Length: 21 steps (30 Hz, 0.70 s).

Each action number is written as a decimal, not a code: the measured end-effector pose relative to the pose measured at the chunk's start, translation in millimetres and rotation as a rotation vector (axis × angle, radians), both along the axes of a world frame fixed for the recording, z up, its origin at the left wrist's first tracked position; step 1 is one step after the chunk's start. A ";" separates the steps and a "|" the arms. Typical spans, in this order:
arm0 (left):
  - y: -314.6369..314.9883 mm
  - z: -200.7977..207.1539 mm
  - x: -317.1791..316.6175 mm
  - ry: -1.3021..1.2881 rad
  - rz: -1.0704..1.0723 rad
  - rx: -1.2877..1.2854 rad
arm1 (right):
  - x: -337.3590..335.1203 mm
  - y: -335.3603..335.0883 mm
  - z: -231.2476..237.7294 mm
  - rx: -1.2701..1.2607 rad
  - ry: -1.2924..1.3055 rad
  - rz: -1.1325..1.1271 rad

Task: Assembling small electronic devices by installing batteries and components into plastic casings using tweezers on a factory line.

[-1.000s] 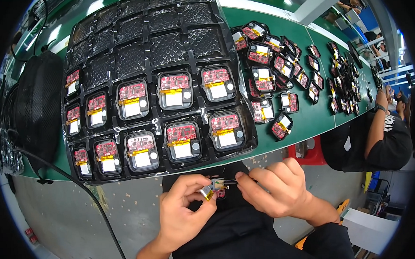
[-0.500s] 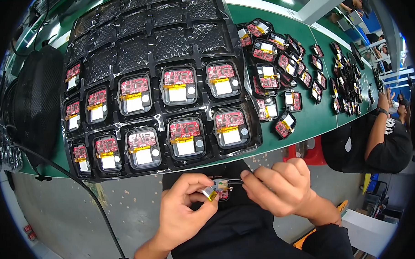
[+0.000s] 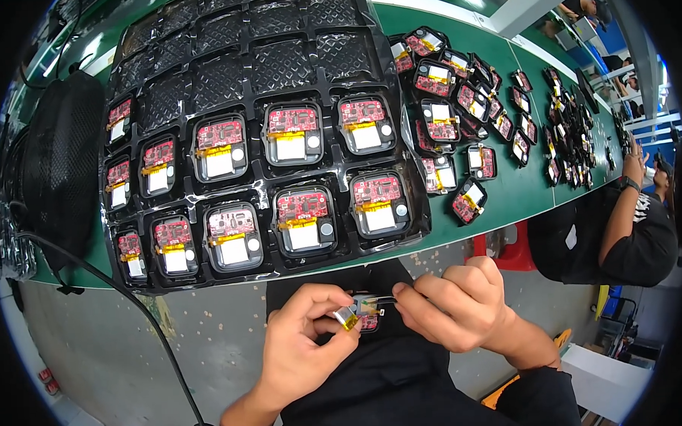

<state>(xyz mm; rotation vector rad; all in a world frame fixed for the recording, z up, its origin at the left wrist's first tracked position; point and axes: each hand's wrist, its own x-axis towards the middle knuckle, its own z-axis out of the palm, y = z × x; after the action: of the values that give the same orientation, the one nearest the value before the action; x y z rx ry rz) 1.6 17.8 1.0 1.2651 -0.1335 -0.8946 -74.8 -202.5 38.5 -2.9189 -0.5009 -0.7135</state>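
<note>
Below the table edge, over my lap, my left hand (image 3: 304,346) is closed, with a small silver battery pouch with yellow tape (image 3: 346,318) between thumb and fingers. Beneath the battery is a small device housing (image 3: 368,322) with a red circuit board, partly hidden by my fingers. My right hand (image 3: 457,303) pinches thin dark tweezers (image 3: 385,300), whose tips reach over the housing beside the battery. Whether the tips grip anything is too small to tell.
A black moulded tray (image 3: 280,69) on the green table holds several housings with red boards and batteries. More housings (image 3: 437,123) are heaped to its right. A black cable (image 3: 157,324) hangs at left. Another person (image 3: 634,225) sits at right by a red stool (image 3: 511,248).
My right hand and the tweezers have shifted very slightly left and up. The tray and table sit slightly higher in the view; my left hand keeps its hold on the battery.
</note>
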 end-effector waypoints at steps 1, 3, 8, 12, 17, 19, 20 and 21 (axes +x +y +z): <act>-0.2 -0.3 0.3 0.001 0.000 0.001 | -0.3 0.5 -0.5 -0.008 -0.002 0.003; -1.0 -0.8 2.1 -0.065 -0.065 0.023 | 0.0 -0.4 1.0 -0.008 0.022 0.000; -0.9 -0.7 1.7 -0.077 -0.076 0.052 | 4.5 -3.5 5.6 -0.022 0.067 0.011; -2.5 2.2 2.2 -0.135 -0.113 0.117 | 13.2 -7.3 11.0 0.062 0.176 0.060; -1.0 1.0 6.5 -0.159 -0.218 0.115 | 14.0 -11.0 19.9 -0.008 0.332 0.114; -0.5 1.8 7.7 -0.166 -0.252 0.115 | 18.3 -14.7 23.0 0.059 0.515 0.233; -0.4 4.1 8.5 -0.145 -0.270 0.110 | 21.1 -18.9 25.4 0.059 0.516 0.230; 0.2 5.3 8.5 -0.124 -0.283 0.106 | 24.0 -24.8 28.4 0.159 0.556 0.229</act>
<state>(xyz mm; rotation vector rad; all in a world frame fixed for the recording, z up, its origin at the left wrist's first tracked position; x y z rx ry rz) 10.0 18.1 6.3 1.4232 -0.3748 -1.0764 -50.8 -227.3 67.0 -2.6764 -0.6538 0.0888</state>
